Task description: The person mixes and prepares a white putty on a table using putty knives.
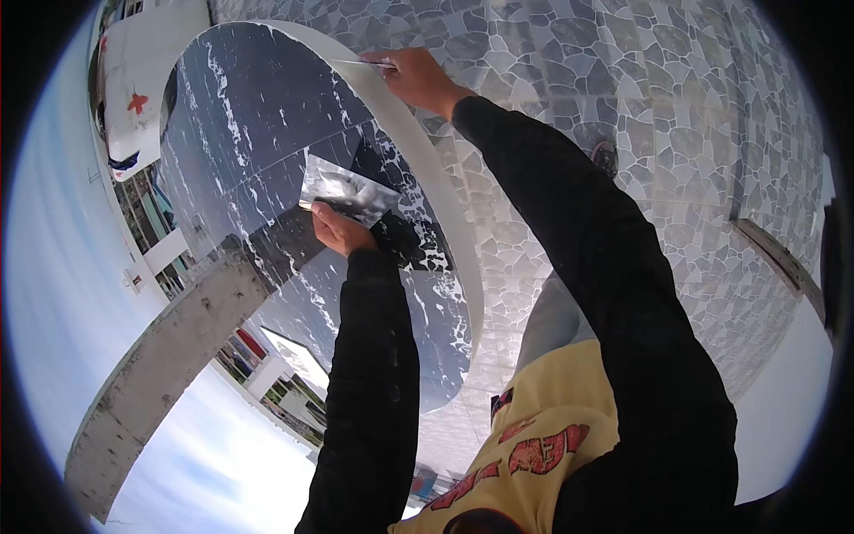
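My left hand (342,233) pinches the edge of a flat rectangular sheet (351,191) with a grey, photo-like or reflective face. It is held over the dark, white-veined top of a round table (258,98). Beyond the table's pale rim (391,98), my right hand (420,80) has its fingers closed round a thin, pale, stick-like thing (363,63), whose far end reaches over the rim. It is seen edge-on, so I cannot tell its kind.
A bright flat panel with a dark border (298,356) lies near the table edge beside my left forearm. A curved concrete bench (165,365) stands beyond the table. Stone-patterned paving (569,80) surrounds it. A white surface with a red cross (138,104) is at upper left.
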Motion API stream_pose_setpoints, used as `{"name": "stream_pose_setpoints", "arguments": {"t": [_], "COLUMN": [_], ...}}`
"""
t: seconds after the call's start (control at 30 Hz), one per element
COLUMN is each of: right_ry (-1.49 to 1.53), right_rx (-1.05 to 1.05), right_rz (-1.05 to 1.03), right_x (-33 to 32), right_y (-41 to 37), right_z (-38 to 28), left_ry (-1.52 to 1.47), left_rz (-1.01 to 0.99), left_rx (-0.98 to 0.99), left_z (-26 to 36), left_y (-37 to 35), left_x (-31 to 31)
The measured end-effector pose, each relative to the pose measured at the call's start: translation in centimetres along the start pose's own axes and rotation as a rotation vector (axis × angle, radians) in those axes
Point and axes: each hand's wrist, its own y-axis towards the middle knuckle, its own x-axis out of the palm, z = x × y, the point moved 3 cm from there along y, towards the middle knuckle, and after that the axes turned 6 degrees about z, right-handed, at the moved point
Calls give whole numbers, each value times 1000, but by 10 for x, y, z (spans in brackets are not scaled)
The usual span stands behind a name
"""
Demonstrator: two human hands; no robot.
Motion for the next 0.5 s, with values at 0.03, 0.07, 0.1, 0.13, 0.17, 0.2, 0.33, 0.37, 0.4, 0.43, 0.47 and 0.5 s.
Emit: {"name": "stream_pose_setpoints", "arguments": {"t": [0.03,0.07,0.1,0.13,0.17,0.2,0.33,0.37,0.4,0.43,0.47,0.5], "right_ry": [27,26,69,111,110,109,86,84,146,207,162,160], "right_rx": [25,22,71,123,125,101,17,17,105,192,217,221], "right_rz": [-37,-53,-109,-164,-177,-149,-115,-116,-163,-209,-236,-238], "right_x": [3,5,5,5,6,7,-9,-18,-26,-32,-38,-38], "right_y": [4,5,2,-3,-11,-22,-69,-75,-80,-81,-76,-64], "right_z": [1,3,2,2,-1,-2,-15,-16,-14,-11,-5,-3], "left_ry": [-1,8,19,20,26,29,8,7,14,20,26,27], "left_rz": [14,11,7,18,21,22,18,18,35,53,46,46], "left_rx": [-9,5,19,10,-2,-14,-23,-25,-25,-25,-30,-35], "left_z": [1,2,3,1,-1,-2,5,5,4,2,0,1], "left_y": [0,-1,0,0,0,1,-2,-2,-1,0,0,0], "left_x": [0,1,1,0,-1,-1,3,4,3,3,2,1]}}
